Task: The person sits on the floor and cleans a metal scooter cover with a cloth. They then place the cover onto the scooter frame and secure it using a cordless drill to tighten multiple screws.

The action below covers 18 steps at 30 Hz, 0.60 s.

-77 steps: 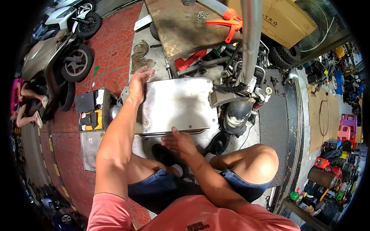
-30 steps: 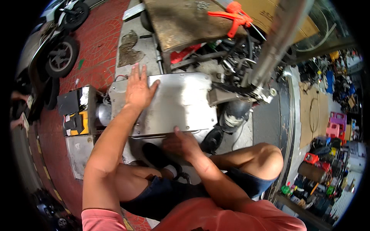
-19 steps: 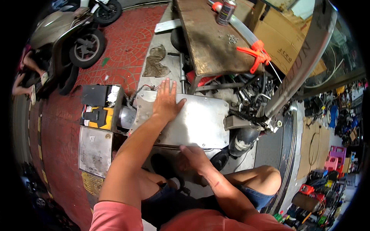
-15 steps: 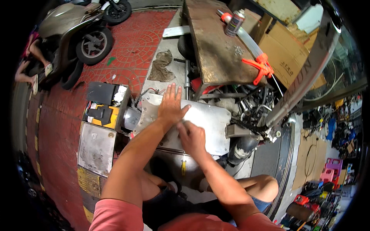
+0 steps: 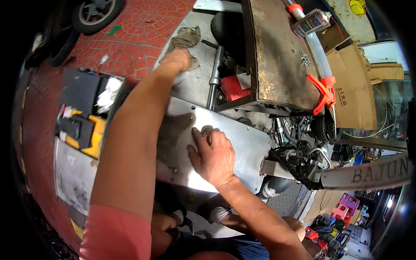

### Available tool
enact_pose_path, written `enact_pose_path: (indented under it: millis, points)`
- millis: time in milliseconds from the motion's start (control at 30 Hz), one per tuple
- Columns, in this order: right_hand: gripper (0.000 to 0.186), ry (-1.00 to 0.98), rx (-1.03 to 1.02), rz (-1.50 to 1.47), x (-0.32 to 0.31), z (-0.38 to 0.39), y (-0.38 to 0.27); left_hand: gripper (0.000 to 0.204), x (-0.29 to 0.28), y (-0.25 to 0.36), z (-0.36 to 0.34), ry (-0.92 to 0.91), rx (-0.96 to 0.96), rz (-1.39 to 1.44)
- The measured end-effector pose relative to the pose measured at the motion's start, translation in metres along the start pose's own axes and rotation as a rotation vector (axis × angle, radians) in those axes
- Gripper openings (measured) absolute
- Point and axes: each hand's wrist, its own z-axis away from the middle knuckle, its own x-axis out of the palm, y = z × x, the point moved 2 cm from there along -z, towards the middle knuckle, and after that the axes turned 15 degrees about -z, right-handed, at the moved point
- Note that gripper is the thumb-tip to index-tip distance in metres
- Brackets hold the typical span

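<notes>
My left hand (image 5: 177, 60) is stretched out at the grey-brown rag (image 5: 184, 37) on the pale floor; its fingers are bent down and hidden, so its hold is unclear. My right hand (image 5: 212, 154) rests on the bare metal plate (image 5: 242, 154) in front of me, fingers loosely bent and apart, holding nothing visible. The plate has screws and holes along its edges, and a metal arm (image 5: 275, 169) joins its right end to a machine with cables and a steel tube (image 5: 364, 171).
A worn wooden table (image 5: 275, 69) beyond carries a spray can (image 5: 311, 22), small fasteners and an orange-handled applicator gun (image 5: 323, 93). Cardboard (image 5: 355, 102) leans at right. An open metal box with yellow parts (image 5: 93, 125) sits left, near scooter wheels (image 5: 97, 15). Stools (image 5: 344, 206) stand among clutter.
My left hand has left the plate and reached forward to the rag. My right hand has moved from the plate's near edge up onto its surface. The view has shifted and tilted.
</notes>
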Motion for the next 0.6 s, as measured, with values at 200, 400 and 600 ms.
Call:
enact_pose_path:
  millis: [200,400,600]
  points:
    - [0.058,-0.093,0.126,-0.077,-0.01,-0.004,0.006,0.06,0.024,0.015,-0.062,-0.263,0.201,-0.328]
    - [0.055,-0.08,0.118,-0.106,-0.008,-0.006,0.008,0.065,0.05,0.013,-0.088,-0.358,0.184,-0.422]
    - [0.055,0.004,0.08,-0.11,-0.014,-0.004,0.005,0.068,-0.009,-0.002,-0.07,-0.061,0.236,0.375]
